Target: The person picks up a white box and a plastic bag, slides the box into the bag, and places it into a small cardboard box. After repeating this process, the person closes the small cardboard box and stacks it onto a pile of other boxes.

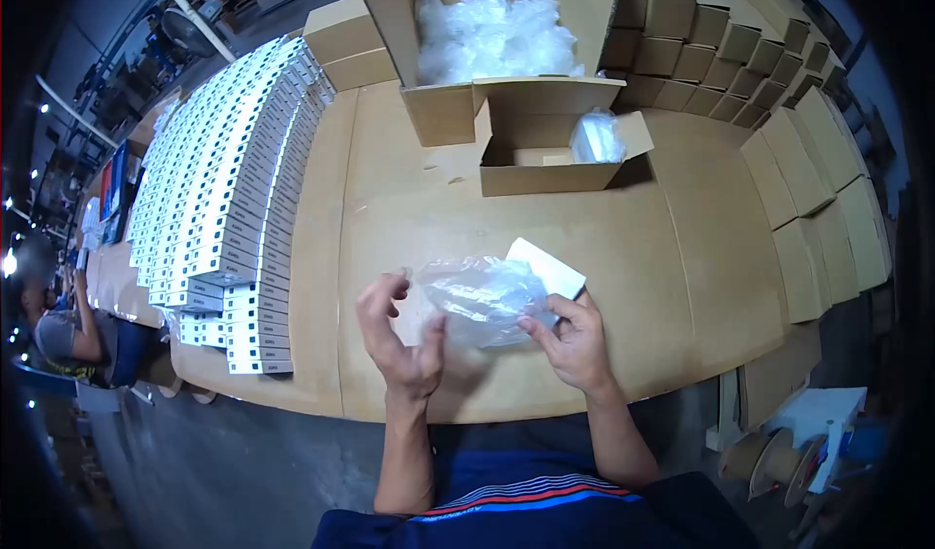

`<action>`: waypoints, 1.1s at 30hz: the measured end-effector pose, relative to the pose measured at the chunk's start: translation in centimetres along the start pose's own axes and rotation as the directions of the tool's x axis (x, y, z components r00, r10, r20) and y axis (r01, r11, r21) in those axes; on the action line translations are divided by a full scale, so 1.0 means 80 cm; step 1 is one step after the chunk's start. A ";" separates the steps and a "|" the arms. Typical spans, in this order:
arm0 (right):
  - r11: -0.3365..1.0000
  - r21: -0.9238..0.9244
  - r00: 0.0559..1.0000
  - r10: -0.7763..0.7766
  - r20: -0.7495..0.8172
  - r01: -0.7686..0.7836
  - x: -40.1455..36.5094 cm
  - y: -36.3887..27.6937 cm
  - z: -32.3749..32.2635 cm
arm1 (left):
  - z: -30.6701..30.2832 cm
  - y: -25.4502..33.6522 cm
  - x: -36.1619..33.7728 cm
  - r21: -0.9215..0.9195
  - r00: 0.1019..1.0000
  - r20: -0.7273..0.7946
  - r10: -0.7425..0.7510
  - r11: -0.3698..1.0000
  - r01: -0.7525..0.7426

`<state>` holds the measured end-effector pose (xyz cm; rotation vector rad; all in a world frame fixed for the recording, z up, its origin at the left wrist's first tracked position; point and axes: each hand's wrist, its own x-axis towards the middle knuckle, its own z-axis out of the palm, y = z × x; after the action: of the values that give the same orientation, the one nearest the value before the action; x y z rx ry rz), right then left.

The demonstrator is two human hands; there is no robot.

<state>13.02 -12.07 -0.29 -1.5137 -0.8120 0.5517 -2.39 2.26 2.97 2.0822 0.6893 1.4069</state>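
My right hand [573,346] pinches a clear plastic bag [477,301] between thumb and fingers. The same hand also holds a small white box [547,268], which sticks out behind the bag; the fingers under it are hidden. At the bag's left end is my left hand [397,340], open, its fingers bent and the thumb well apart from them. Its fingertips are right at the edge of the film. Beyond both hands stands an open cardboard carton [545,179], with a plastic-wrapped item [597,138] at its right end.
Many white boxes [234,189] are stacked on the left of the table [390,218]. A large carton [438,115] of clear plastic bags [497,37] stands at the back. Brown cartons [682,57] line the right side. A person [78,325] sits at far left.
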 end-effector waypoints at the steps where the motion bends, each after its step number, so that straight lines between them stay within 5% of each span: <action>1: 0.995 -0.087 0.999 -0.043 0.000 0.043 0.000 -0.002 -0.002 | -0.008 0.012 0.008 0.169 0.992 0.071 0.109 0.978 -0.120; 5: 0.961 -0.204 0.982 -0.190 0.002 0.186 0.001 -0.006 0.000 | 0.000 0.030 0.029 0.235 0.944 0.292 0.154 0.945 -0.227; 13: 0.937 -0.303 0.985 -0.165 0.045 0.171 -0.004 -0.022 -0.010 | 0.010 0.018 0.008 0.086 0.920 0.391 0.021 0.995 -0.060; 14: 0.932 -0.311 0.983 -0.173 0.067 0.185 -0.003 -0.023 -0.011 | 0.011 0.017 0.011 0.059 0.920 0.381 0.095 0.990 -0.127; 17: 0.907 -0.362 0.975 -0.179 0.130 0.214 -0.005 -0.025 -0.015 | 0.006 0.016 0.003 0.053 0.857 0.436 -0.274 0.959 0.280; 21: 0.898 -0.390 0.973 -0.143 0.184 0.206 -0.010 -0.030 -0.020 | 0.006 0.012 0.012 -0.226 0.799 0.459 -0.389 0.818 0.528; 22: 0.899 -0.386 0.972 -0.143 0.185 0.206 -0.011 -0.028 -0.020 | -0.001 0.009 0.016 -0.113 0.743 0.526 -0.414 0.832 0.544; 25: 0.900 -0.376 0.971 -0.163 0.174 0.219 -0.013 -0.028 -0.019 | -0.001 0.003 0.016 -0.158 0.795 0.560 -0.234 0.912 0.379; 29: 0.899 -0.373 0.969 -0.177 0.174 0.231 -0.011 -0.030 -0.020 | -0.011 0.014 0.025 -0.098 0.678 0.664 -0.316 0.862 0.498; 33: 0.907 -0.353 0.962 -0.157 0.223 0.230 -0.012 -0.034 -0.023 | -0.006 0.009 0.021 -0.121 0.760 0.601 -0.246 0.913 0.391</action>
<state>13.35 -14.06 2.53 -1.7191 -1.2607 0.4081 -2.19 2.89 4.72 1.9264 0.5478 0.5742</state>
